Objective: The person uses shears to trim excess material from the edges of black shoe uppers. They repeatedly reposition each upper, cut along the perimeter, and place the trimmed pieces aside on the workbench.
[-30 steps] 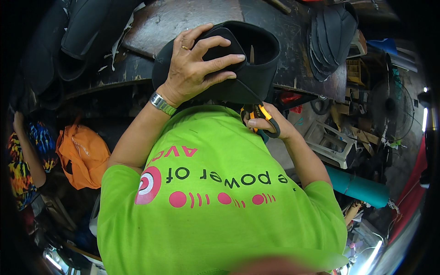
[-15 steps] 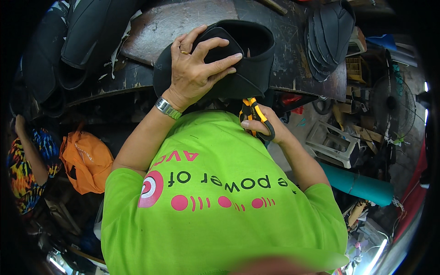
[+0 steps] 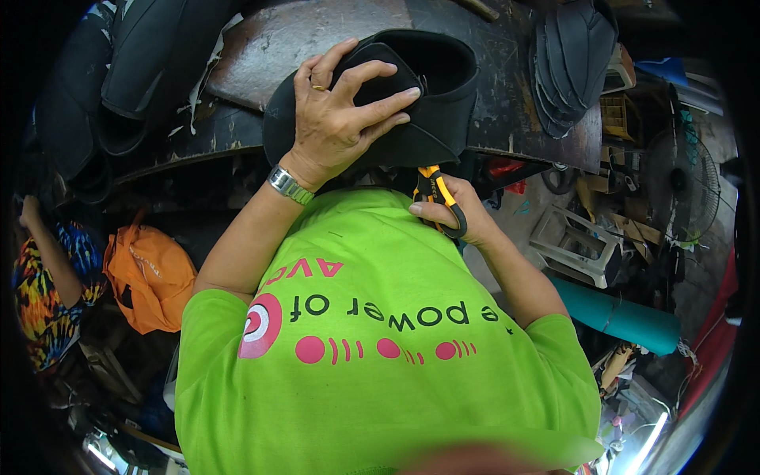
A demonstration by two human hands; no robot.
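Note:
A hollow black piece like a shoe upper (image 3: 439, 131) lies at the near edge of the dark workbench, its opening facing up. My left hand (image 3: 340, 107) holds it from above, fingers bent and spread over its flap. In my right hand (image 3: 467, 210) is a pliers-like tool with yellow-and-black handles (image 3: 434, 190), gripped just below the piece's near edge. The piece hides most of the tool's working end; a small tip seems to show inside the opening. My right fingers are partly hidden behind the handles.
Stacked black pieces (image 3: 571, 67) lie at the bench's right end; larger black ones (image 3: 162, 59) fill its left. A worn board (image 3: 273, 59) rests on the bench (image 3: 503, 95). Around it are an orange bag (image 3: 148, 277), a grey stool (image 3: 574, 245), a teal roll (image 3: 617, 315), a fan (image 3: 679, 178) and another person's arm (image 3: 51, 253).
The tool's handles have come closer together in my right hand. The tip in the opening shows less and the black piece has shifted very slightly. My left hand stays nearly still.

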